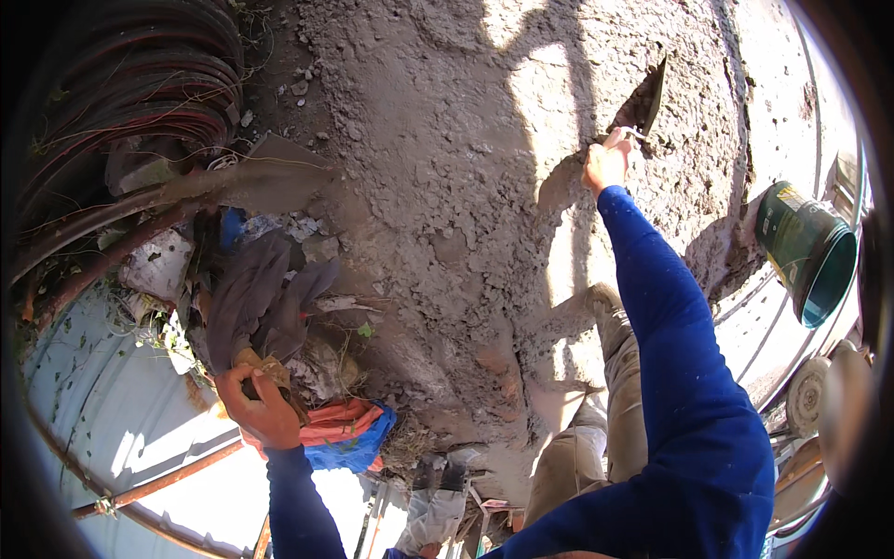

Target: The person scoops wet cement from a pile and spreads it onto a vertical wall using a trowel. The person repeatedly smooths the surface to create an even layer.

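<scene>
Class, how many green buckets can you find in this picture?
1. The green bucket is at the right of the picture, lower than the trowel in the right hand. Others could be hidden at the dark edges.

Rough grey mortar [428, 186]: mostly shaded, hard sunlit patches; shadows fall leftward, sun from the right
White corrugated metal sheet [177, 466]: washed-out glare
Coiled dark ribbed tubing [177, 88]: dim
Right edge: blurred
Fisheye rim: black, lines bent
</scene>
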Available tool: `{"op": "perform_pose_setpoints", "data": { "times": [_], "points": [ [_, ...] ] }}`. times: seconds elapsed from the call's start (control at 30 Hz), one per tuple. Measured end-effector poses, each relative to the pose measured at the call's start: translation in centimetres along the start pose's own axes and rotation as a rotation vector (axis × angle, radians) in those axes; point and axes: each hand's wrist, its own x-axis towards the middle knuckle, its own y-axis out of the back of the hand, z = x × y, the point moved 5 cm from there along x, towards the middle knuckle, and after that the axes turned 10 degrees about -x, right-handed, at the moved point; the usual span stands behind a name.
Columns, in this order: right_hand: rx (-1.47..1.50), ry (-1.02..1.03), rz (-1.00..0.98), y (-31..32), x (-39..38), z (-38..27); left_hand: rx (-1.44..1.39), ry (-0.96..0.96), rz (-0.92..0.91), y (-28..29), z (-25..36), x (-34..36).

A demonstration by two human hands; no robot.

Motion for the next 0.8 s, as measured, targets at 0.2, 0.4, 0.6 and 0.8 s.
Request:
{"op": "perform_pose_setpoints", "data": {
  "times": [0.2, 0.4, 0.6, 0.8],
  "points": [
    [1.431, -0.655, 0.182, 15.0, -6.1, -6.6, -0.041, -0.063, 0.002, -1.0, -0.2, 0.4],
    [1.384, -0.278, 0.054, 19.2, -10.9, -10.6, 0.034, -0.064, 0.035, -0.9, -0.3, 0.2],
    [1.370, -0.296, 0.158, 17.9, -11.6, -1.8, -0.008, -0.064, 0.042, -0.5, -0.4, 0.0],
    [0.538, -0.339, 0.238, 2.3, -1.1, 19.0, 0.004, -0.031, 0.001, -0.1, -1.6, -0.6]
  ]
}}
